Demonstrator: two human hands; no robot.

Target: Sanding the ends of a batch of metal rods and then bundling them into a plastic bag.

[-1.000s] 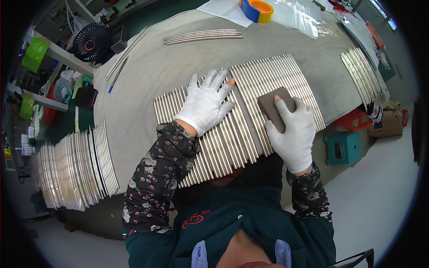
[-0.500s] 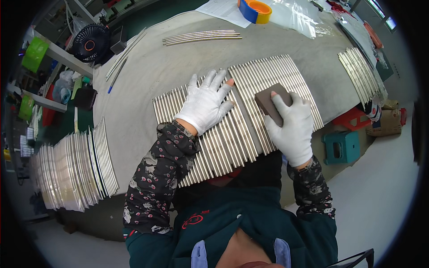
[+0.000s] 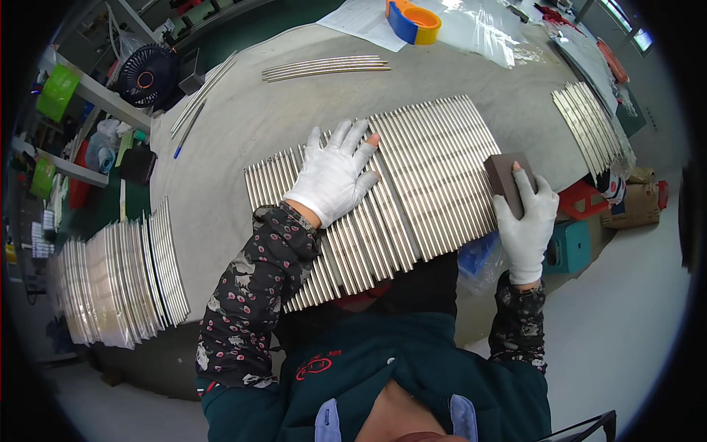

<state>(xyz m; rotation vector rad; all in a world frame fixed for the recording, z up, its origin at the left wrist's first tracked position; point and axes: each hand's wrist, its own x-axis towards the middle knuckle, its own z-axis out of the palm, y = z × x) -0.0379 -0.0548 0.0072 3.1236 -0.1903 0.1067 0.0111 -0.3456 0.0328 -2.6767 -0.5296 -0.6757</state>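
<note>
Two adjoining groups of thin shiny metal rods lie side by side across the near part of the table. My left hand [image 3: 333, 174], in a white glove with bare fingertips, lies flat with spread fingers on the left group of rods [image 3: 361, 239]. In my right hand [image 3: 529, 221], gloved the same way, is a brown sanding block [image 3: 508, 180], gripped between thumb and fingers. The block is at the right end of the right group of rods [image 3: 438, 169], by the table's edge. Narrow gaps show among the rods under and below my left hand.
Wrapped rods [image 3: 110, 283] stand out at the table's left edge; another bundle [image 3: 587, 129] lies far right. Several loose rods [image 3: 324, 68], a pen [image 3: 189, 131], a tape roll [image 3: 414, 22] and plastic film [image 3: 479, 33] lie farther back. A teal stool [image 3: 567, 247] stands below right.
My right hand has moved right with the sanding block, off the middle of the right group to its end. The left hand stays on the rods; the gap between the groups has narrowed.
</note>
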